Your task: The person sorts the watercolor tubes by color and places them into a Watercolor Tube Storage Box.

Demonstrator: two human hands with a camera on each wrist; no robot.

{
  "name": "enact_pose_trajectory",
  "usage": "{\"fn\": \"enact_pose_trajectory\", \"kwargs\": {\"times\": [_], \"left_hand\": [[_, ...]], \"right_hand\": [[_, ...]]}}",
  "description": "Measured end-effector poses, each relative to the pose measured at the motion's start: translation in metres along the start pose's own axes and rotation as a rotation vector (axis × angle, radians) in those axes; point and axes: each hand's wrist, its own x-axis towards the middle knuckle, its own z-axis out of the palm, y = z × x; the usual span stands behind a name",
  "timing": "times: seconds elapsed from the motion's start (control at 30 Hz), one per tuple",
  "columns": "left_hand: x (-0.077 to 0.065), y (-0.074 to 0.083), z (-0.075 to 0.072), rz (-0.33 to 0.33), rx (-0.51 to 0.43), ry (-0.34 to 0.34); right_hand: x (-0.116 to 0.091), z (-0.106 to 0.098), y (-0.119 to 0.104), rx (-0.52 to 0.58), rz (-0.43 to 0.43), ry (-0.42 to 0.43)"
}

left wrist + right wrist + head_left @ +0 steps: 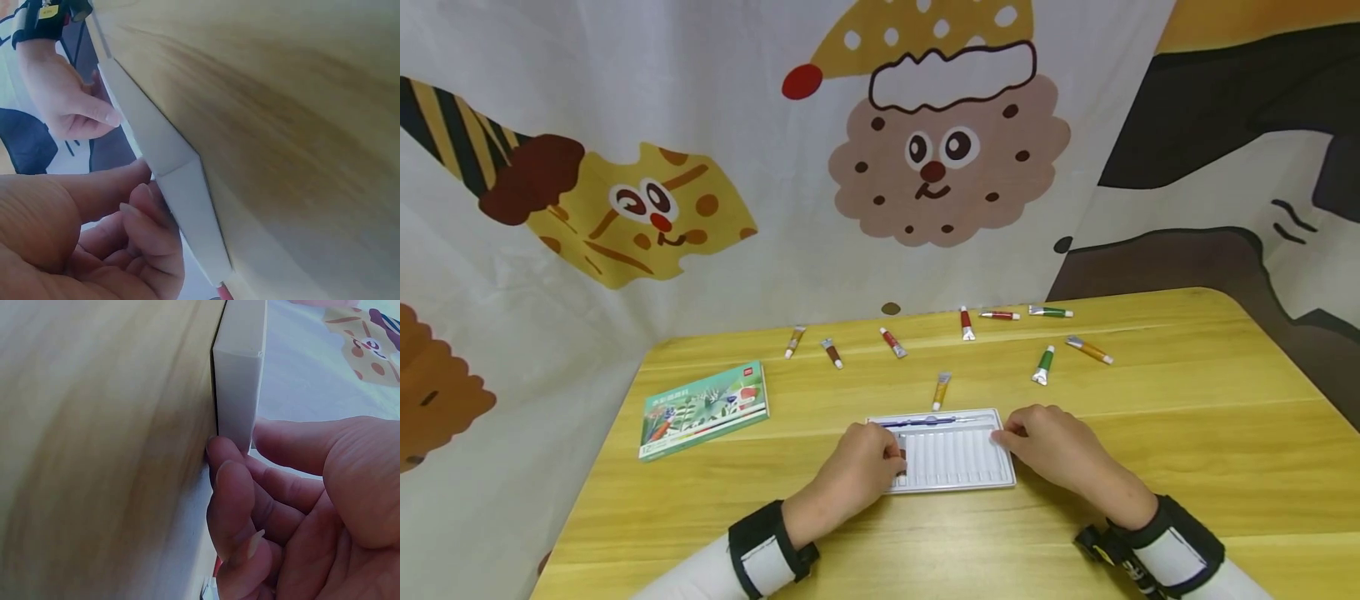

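Note:
A white plastic paint tray (958, 458) with narrow slots lies on the table, a blue-handled brush (925, 422) along its far side. At the tray's left end my left hand (861, 471) pinches a small brown paint tube (902, 457), its white cap toward me and much of it hidden by the fingers. My right hand (1056, 442) grips the tray's right edge, the thumb on the rim and the fingers bent against the outer side. In the right wrist view, those fingertips (228, 481) sit low at the tray's corner. A yellow paint tube (941, 392) lies just beyond the tray.
Along the table's far part lie several paint tubes, among them a brown one (832, 353), a red one (892, 342), a green one (1042, 365) and an orange one (1089, 350). A green paint box (703, 410) lies at the left. A printed curtain (760, 283) hangs behind the table.

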Motion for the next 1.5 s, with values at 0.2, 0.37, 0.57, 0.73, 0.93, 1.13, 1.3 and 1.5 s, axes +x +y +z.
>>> {"fn": "enact_pose_trajectory", "kwargs": {"times": [0.2,0.37,0.57,0.73,0.93,1.13,1.3,1.5], "left_hand": [[0.004,0.001,0.0,-0.017,-0.009,0.004],[0.006,0.0,-0.001,-0.013,-0.013,-0.004],[0.006,-0.003,-0.003,0.018,-0.013,0.025],[0.005,-0.004,-0.012,0.032,0.024,0.107],[0.007,-0.013,-0.027,0.11,0.185,0.273],[0.024,-0.042,-0.046,0.175,0.269,0.373],[0.04,-0.063,-0.058,0.082,0.277,0.341],[0.065,-0.074,-0.066,-0.01,0.279,0.296]], "right_hand": [[-0.001,-0.001,0.001,0.0,0.006,-0.002],[-0.001,0.0,0.001,0.0,0.008,-0.005],[-0.001,0.001,0.002,0.005,0.013,-0.011],[-0.001,0.001,0.002,0.001,0.012,-0.007],[-0.001,0.0,0.002,-0.003,0.009,-0.004],[0.0,0.002,0.003,-0.006,0.008,0.002],[0.001,0.003,0.002,-0.008,0.004,0.005],[0.001,0.001,0.001,-0.012,0.005,0.01]]}}
